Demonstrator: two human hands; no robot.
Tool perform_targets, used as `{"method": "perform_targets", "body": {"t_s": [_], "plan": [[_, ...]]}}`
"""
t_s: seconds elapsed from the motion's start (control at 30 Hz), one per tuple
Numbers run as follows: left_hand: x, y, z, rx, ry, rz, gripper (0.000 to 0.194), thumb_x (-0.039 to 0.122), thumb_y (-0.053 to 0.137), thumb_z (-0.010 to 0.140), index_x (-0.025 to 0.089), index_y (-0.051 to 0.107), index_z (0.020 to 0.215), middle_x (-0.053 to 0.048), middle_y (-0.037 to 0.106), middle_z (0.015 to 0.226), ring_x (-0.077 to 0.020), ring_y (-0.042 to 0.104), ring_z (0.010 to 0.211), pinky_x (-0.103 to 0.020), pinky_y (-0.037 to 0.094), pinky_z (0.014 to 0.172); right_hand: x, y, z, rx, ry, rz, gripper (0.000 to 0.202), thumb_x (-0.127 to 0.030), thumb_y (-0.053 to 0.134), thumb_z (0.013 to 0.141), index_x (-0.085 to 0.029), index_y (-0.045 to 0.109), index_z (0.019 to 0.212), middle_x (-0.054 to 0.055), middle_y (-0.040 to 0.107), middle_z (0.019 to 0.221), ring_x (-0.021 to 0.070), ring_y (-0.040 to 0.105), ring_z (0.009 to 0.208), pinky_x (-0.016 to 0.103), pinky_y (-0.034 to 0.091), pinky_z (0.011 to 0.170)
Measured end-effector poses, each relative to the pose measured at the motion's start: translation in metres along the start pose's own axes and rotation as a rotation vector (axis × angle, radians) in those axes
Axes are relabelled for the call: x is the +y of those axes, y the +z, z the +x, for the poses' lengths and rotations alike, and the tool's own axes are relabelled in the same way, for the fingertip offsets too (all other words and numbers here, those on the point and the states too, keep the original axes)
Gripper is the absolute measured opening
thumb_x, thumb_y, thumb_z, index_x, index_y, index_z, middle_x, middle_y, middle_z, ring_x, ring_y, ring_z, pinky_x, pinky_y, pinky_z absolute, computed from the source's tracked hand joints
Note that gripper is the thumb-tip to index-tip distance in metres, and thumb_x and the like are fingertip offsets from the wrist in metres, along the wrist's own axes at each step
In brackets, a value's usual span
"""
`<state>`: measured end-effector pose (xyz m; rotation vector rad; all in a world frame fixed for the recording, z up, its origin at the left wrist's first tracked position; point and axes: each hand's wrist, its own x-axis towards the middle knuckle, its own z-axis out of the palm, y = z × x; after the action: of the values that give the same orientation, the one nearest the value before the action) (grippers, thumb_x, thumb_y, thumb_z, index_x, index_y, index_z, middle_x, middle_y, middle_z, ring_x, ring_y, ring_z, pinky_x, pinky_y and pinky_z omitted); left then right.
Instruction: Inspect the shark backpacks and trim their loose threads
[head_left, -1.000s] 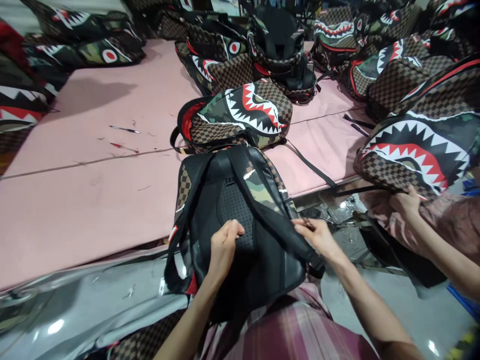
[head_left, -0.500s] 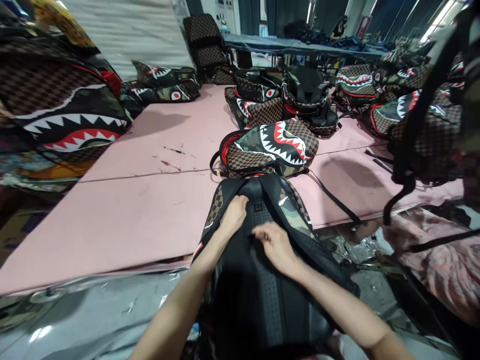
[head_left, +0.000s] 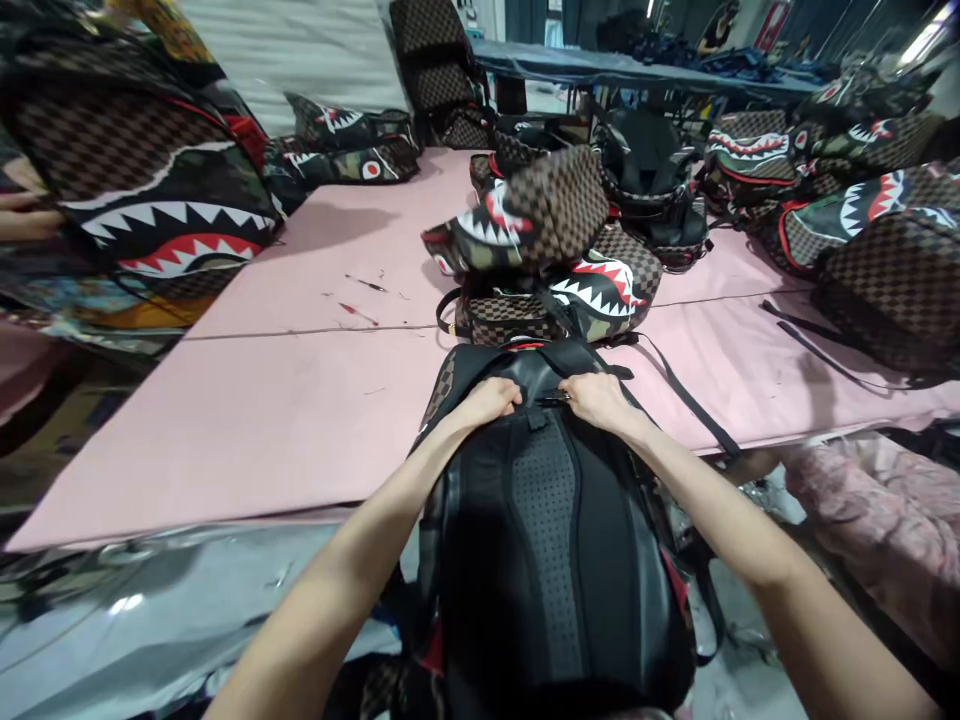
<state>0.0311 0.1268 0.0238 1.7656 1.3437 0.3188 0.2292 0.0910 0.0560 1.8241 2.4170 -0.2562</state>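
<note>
A black backpack [head_left: 547, 540] lies with its padded, perforated back panel facing up, at the near edge of a pink-covered table [head_left: 300, 420]. My left hand [head_left: 493, 400] is closed on the upper part of the backpack, left of centre. Opposite it, my right hand [head_left: 598, 398] has its fingers closed by a small dark metallic thing [head_left: 553, 397] that looks like a tool, too small to name. Just beyond the backpack's top, a shark-mouth backpack [head_left: 607, 290] lies on the table, and a blurred checkered backpack [head_left: 540, 215] is above it.
More patterned backpacks [head_left: 757, 150] stand along the far side and right. At the left, another person's hand [head_left: 26, 215] is beside a large shark-mouth backpack [head_left: 172, 190]. A pen [head_left: 366, 284] lies on the table. A pink patterned sleeve [head_left: 877, 500] is at the right.
Both hands have moved to the black backpack's upper end, and the right hand's fingers have closed. A checkered backpack has appeared over the shark-mouth one; the dark bag and straps at right have moved.
</note>
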Motion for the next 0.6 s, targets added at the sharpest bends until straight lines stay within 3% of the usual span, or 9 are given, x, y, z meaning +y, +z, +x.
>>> {"method": "perform_targets", "body": {"t_s": [0.17, 0.27, 0.37, 0.47, 0.6], "plan": [[0.007, 0.003, -0.003, -0.011, 0.045, 0.112, 0.031, 0.036, 0.04, 0.078, 0.017, 0.06, 0.065, 0.001, 0.054, 0.054, -0.0121, 0.049, 0.052, -0.023, 0.033, 0.055, 0.011, -0.007, 0.006, -0.057, -0.039, -0.08, 0.039, -0.045, 0.041, 0.087, -0.017, 0.067, 0.096, 0.014, 0.068, 0.094, 0.0257, 0.063, 0.089, 0.03, 0.043, 0.072], [0.011, 0.004, -0.005, -0.012, 0.053, 0.165, 0.032, 0.037, 0.04, 0.079, 0.018, 0.062, 0.066, 0.001, 0.057, 0.056, -0.0131, 0.051, 0.055, -0.023, 0.033, 0.057, 0.015, -0.008, 0.001, -0.116, -0.062, -0.028, 0.042, -0.049, 0.039, 0.088, -0.019, 0.069, 0.091, 0.011, 0.069, 0.091, 0.0237, 0.064, 0.087, 0.028, 0.042, 0.071], [0.017, 0.006, -0.006, 0.002, 0.04, 0.216, 0.036, 0.043, 0.042, 0.079, 0.018, 0.063, 0.064, 0.0, 0.055, 0.053, -0.0141, 0.051, 0.054, -0.024, 0.032, 0.055, 0.014, -0.005, -0.013, -0.086, -0.049, 0.025, 0.036, -0.043, 0.039, 0.089, -0.021, 0.067, 0.086, 0.007, 0.069, 0.086, 0.021, 0.064, 0.084, 0.025, 0.039, 0.067], [0.028, 0.011, -0.002, 0.042, 0.006, 0.275, 0.042, 0.051, 0.052, 0.074, 0.018, 0.054, 0.047, -0.001, 0.047, 0.043, -0.016, 0.05, 0.052, -0.025, 0.03, 0.053, 0.005, 0.002, -0.035, 0.024, -0.039, 0.049, 0.022, -0.029, 0.043, 0.085, -0.02, 0.064, 0.086, 0.004, 0.069, 0.085, 0.0186, 0.063, 0.079, 0.024, 0.034, 0.06], [0.039, 0.026, 0.008, 0.048, -0.072, 0.294, 0.042, 0.046, 0.064, 0.065, 0.018, 0.047, 0.039, 0.0, 0.042, 0.036, -0.0156, 0.048, 0.046, -0.026, 0.03, 0.05, -0.012, 0.007, -0.07, 0.155, -0.183, 0.083, 0.017, -0.021, 0.044, 0.082, -0.018, 0.061, 0.084, 0.002, 0.066, 0.084, 0.0149, 0.059, 0.067, 0.024, 0.025, 0.053]]}}
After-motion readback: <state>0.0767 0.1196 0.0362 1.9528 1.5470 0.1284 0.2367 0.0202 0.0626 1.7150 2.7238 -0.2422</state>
